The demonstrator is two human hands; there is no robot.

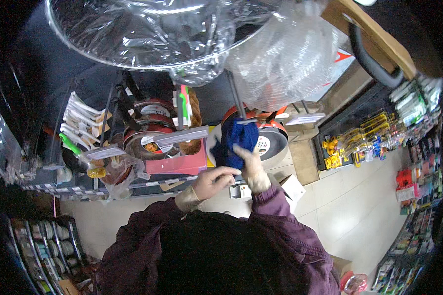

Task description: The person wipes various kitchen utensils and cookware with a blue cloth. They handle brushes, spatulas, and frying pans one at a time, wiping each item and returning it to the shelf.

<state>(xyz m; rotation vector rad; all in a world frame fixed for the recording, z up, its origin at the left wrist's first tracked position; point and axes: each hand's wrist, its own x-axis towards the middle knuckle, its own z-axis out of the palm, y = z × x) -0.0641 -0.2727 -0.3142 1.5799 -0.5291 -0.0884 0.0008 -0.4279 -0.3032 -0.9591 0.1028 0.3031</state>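
Before me a dark blue cloth item (240, 138), perhaps a glove or folded cloth, is at the end of a metal display hook (236, 94). My right hand (253, 167) grips its lower right part, the thumb lying over the fabric. Just left of the right wrist is my left hand (214, 182), its fingers bent and apart with nothing seen in them. Its fingertips come close to the lower edge of the blue cloth; whether they touch cannot be told. Behind the blue item, frying pans (271, 142) with round labels are partly hidden.
Several pans (151, 143) and white hangers (83, 114) hang at left. A pink sheet (175, 164) lies by the shelf edge. Plastic-wrapped goods (151, 37) and bubble wrap (280, 62) jut out overhead. A white box (292, 187) is on the tiled floor (339, 210).
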